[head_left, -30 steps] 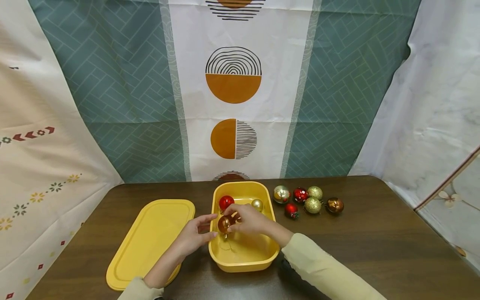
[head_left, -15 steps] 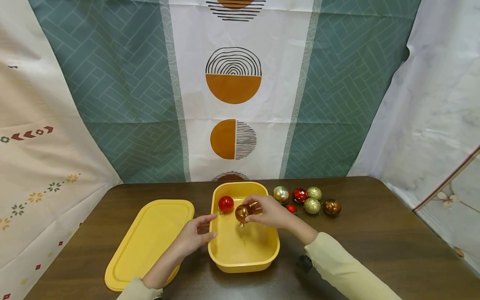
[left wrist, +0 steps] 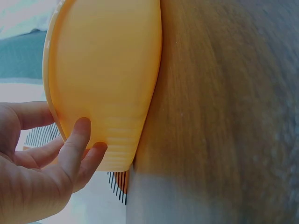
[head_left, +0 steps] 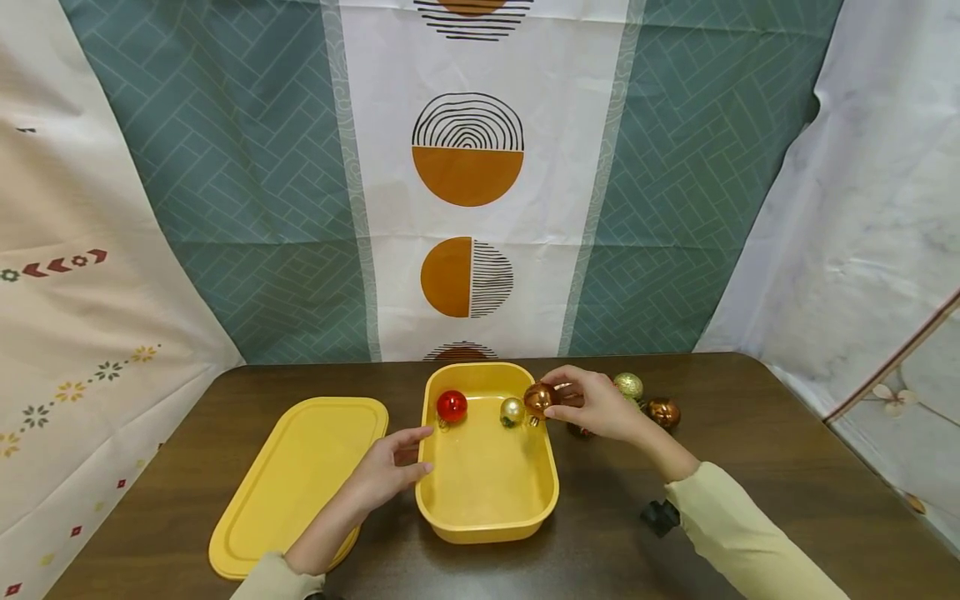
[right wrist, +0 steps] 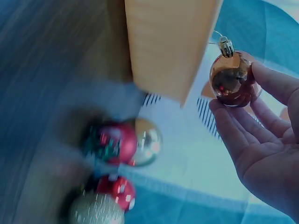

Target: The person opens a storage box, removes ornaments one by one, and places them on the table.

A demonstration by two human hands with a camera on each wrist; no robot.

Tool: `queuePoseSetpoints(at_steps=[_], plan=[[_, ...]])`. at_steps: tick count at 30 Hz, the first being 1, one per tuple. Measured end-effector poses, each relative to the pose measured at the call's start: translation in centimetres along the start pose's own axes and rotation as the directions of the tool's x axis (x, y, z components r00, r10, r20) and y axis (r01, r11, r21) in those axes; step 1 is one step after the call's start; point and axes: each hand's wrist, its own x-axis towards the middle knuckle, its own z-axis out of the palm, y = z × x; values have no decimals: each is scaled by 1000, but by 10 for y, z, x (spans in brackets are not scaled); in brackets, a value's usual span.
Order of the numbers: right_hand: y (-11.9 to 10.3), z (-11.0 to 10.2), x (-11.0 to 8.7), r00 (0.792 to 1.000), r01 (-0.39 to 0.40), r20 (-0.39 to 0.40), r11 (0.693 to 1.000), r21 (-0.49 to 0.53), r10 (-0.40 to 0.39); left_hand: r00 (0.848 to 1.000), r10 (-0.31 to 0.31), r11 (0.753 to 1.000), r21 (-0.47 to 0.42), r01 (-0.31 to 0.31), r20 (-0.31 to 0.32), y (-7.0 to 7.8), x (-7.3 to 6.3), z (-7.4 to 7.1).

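Note:
My right hand pinches a shiny copper-brown Christmas bauble between thumb and fingers, over the right rim of the yellow box. In the right wrist view this bauble shows its gold cap and string loop, beside the box wall. Inside the box, a red bauble lies at the left and a gold one near the right wall. My left hand has its fingers spread, fingertips at the box's left wall; the left wrist view shows these fingers against that wall.
A yellow lid lies flat on the dark wooden table, left of the box. Right of the box are a gold glitter bauble and another copper one; my right hand partly hides others there, including a red dotted bauble.
My right hand has lifted the copper bauble from inside the box and carried it right, up to the right rim. The left hand has stayed at the left wall.

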Motion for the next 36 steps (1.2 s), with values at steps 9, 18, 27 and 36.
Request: queuePoseSetpoints(at_steps=[9, 18, 27, 36], plan=[[24, -31, -30, 994, -95, -62, 995, 7, 95, 1000, 2, 1000, 1, -2, -6, 1, -1, 0], [47, -53, -64, 982, -154, -123, 985, -75, 144, 1000, 1, 1000, 0, -1, 1, 1, 0, 0], [64, -61, -88, 974, -207, -122, 971, -118, 192, 1000, 16, 1000, -19, -16, 4, -1, 0, 0], [82, -59, -98, 968, -246, -84, 961, -123, 237, 1000, 14, 1000, -10, -14, 10, -1, 1, -1]])
